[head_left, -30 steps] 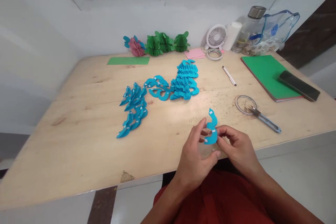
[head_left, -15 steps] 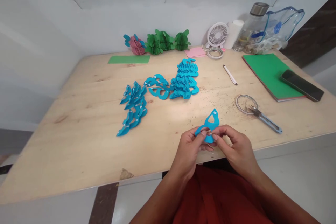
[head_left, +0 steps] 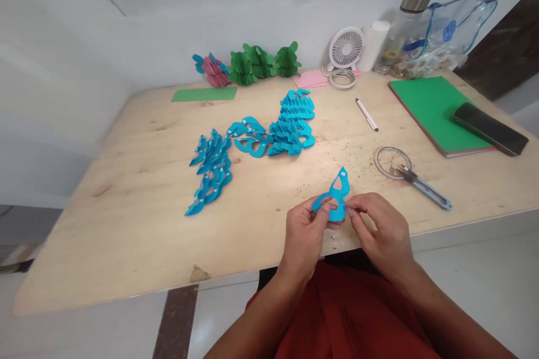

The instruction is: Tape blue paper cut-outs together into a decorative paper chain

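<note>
Now, the left hand pinches a blue paper cutout between thumb and fingers, left of the snips. The right hand, between cutout and snips, presses thumb and forefinger together at the cutout's right edge; whether they grip anything, I cannot tell. The snips' tips overlap a tape ring. Other blue cutouts lie in heaps well left of the snips. Behind the snips are 1 pen, slightly left, and 1 green notebook, slightly right, with a phone on it.
</note>
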The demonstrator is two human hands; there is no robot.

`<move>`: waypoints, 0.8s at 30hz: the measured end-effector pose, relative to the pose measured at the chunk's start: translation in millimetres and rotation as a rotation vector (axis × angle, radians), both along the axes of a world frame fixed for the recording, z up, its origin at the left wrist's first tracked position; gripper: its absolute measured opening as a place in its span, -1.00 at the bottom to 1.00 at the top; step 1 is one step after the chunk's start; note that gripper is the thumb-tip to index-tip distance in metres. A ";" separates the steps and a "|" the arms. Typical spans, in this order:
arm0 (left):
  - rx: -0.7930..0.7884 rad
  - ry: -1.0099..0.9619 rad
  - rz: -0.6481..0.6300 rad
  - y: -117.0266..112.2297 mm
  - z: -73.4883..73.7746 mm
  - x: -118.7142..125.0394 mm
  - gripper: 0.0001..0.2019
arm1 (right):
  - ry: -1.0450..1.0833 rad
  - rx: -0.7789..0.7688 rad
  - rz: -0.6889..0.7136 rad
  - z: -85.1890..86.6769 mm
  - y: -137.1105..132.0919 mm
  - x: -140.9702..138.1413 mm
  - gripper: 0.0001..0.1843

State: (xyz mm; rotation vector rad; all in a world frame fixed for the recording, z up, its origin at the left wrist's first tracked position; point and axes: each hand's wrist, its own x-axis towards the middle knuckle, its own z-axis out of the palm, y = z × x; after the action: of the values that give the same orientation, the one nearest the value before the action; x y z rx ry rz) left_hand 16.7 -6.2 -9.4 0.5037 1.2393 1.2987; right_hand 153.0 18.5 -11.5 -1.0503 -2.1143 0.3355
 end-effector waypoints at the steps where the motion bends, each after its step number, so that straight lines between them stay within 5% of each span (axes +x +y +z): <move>1: 0.013 0.032 -0.002 0.5 0.0 1.2 -0.88 | -0.008 0.028 0.009 -0.9 1.1 1.0 -0.84; 24: -0.021 -0.030 0.063 5.5 8.4 7.5 -0.77 | -0.128 0.148 -0.010 -2.9 5.1 6.9 -0.83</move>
State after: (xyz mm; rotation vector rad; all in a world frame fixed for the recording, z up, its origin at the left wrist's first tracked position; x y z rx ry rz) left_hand 24.3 -0.7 -1.0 0.4318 1.2518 1.3399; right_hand 159.9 23.6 -14.4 -1.0191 -2.2086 0.1070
